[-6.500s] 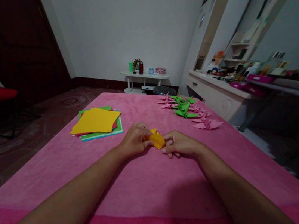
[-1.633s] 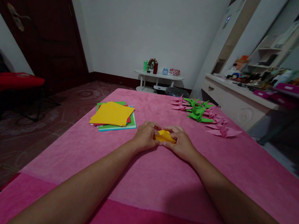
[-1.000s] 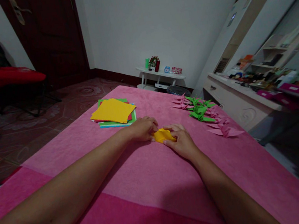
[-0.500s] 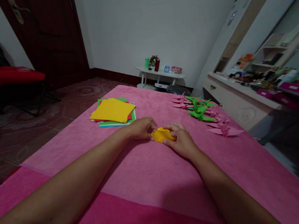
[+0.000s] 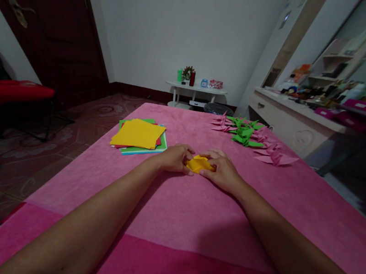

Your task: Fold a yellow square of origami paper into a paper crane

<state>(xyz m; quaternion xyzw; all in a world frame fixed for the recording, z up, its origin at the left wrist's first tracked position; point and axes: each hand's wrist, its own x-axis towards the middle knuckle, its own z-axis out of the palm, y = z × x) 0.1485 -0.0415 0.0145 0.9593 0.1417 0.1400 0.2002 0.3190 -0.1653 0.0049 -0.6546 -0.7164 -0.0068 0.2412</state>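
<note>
- Nearest you, both forearms stretch forward over the pink cloth (image 5: pixel 167 213), the elbows wide and the hands meeting at its middle.
- Your right hand (image 5: pixel 221 170) grips the right end of the folded paper (image 5: pixel 198 164), thumb on the near side, fingers curled over the far side.
- The yellow piece sits low over the cloth between your two hands, its long axis running left to right across your front, the right end slanting slightly nearer you; its left end points at your left palm.
- Your left hand (image 5: pixel 175 158) pinches that left end, thumb nearest you, fingers bent above.
- Off to your right, pink cranes (image 5: pixel 276 157) and green cranes (image 5: pixel 245 136) crowd along the edge.
- Beyond your left hand lies a stack (image 5: pixel 139 133) of coloured sheets, yellow uppermost.
- Farther back, you face a white stand (image 5: pixel 196 87) against the wall, with a dark door (image 5: pixel 68 48) to its left.
</note>
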